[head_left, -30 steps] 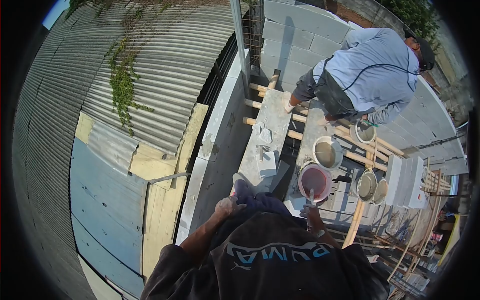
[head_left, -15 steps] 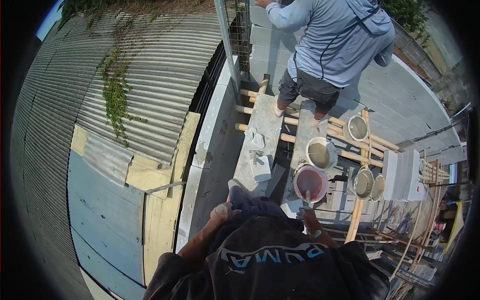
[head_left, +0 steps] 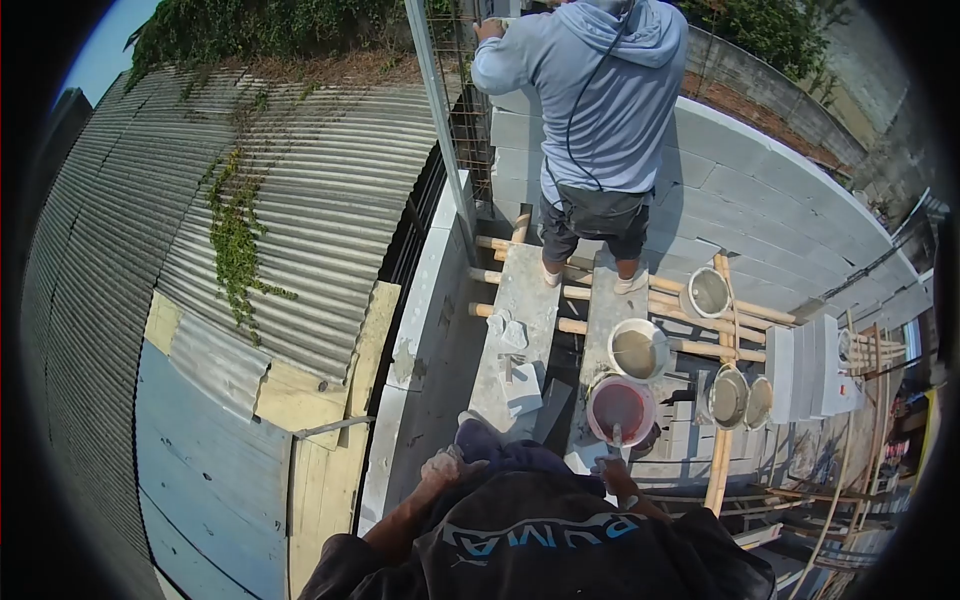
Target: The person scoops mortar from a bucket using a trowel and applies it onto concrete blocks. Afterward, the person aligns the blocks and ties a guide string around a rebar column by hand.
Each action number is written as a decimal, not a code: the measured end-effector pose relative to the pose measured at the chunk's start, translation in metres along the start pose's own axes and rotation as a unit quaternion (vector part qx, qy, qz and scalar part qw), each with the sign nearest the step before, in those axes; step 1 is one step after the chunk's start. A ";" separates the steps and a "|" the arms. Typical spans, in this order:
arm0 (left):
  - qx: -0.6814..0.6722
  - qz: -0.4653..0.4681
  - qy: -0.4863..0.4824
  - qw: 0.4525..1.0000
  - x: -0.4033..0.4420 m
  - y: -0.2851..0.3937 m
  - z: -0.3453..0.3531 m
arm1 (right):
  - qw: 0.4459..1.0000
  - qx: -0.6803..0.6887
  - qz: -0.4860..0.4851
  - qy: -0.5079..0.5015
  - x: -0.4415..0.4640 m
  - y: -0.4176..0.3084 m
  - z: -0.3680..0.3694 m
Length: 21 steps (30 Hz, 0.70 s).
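My left hand (head_left: 447, 466), dusty with pale powder, rests on my dark trousers (head_left: 510, 462) near the knee. Its fingers lie over the cloth and seem to hold nothing. On the other side, my right hand (head_left: 612, 470) is curled at the near end of a pale-handled tool (head_left: 617, 434). The tool's far end dips into a reddish bucket (head_left: 652, 408), and its kind is hidden there. Beyond that bucket stands a white bucket (head_left: 666, 350) of grey mix. A pale block (head_left: 523, 396) with a small T-shaped tool (head_left: 509, 369) lies on the left plank (head_left: 527, 282).
A co-worker in a light-blue hoodie (head_left: 610, 95) stands on the planks, facing the block wall (head_left: 750, 175). Bamboo poles (head_left: 720, 349) support the planks. More buckets (head_left: 728, 396) and stacked blocks (head_left: 800, 367) are to the right. A corrugated roof (head_left: 320, 220) lies left.
The view has tilted up, so the buckets and planks appear lower. The co-worker stands more upright and farther left in view. My hands keep about the same places.
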<state>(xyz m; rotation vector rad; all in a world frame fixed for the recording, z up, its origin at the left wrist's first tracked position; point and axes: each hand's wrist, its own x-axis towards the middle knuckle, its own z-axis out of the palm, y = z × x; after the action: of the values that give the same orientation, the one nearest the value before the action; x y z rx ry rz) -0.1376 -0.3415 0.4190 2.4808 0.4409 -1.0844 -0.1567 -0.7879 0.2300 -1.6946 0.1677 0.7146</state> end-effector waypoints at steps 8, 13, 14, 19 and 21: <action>0.007 0.029 0.014 0.999 -0.008 0.007 0.004 | 0.966 0.169 0.184 0.061 -0.001 -0.037 -0.005; -0.011 0.004 0.016 1.000 -0.018 0.015 -0.007 | 0.957 0.146 0.240 0.075 -0.016 -0.053 0.000; -0.013 0.007 0.013 1.000 -0.017 0.014 -0.008 | 0.957 0.138 0.243 0.077 -0.011 -0.059 -0.001; -0.072 -0.011 -0.014 0.997 -0.007 0.013 -0.027 | 0.952 0.163 0.250 0.063 0.002 -0.066 0.000; -0.084 -0.023 0.020 0.996 0.000 0.013 -0.034 | 0.960 0.142 0.231 0.064 0.014 -0.062 0.004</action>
<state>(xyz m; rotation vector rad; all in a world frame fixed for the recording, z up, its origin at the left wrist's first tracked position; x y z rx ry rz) -0.1103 -0.3367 0.4429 2.3588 0.5789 -0.9742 -0.1172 -0.7641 0.2744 -1.4330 0.7433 0.8752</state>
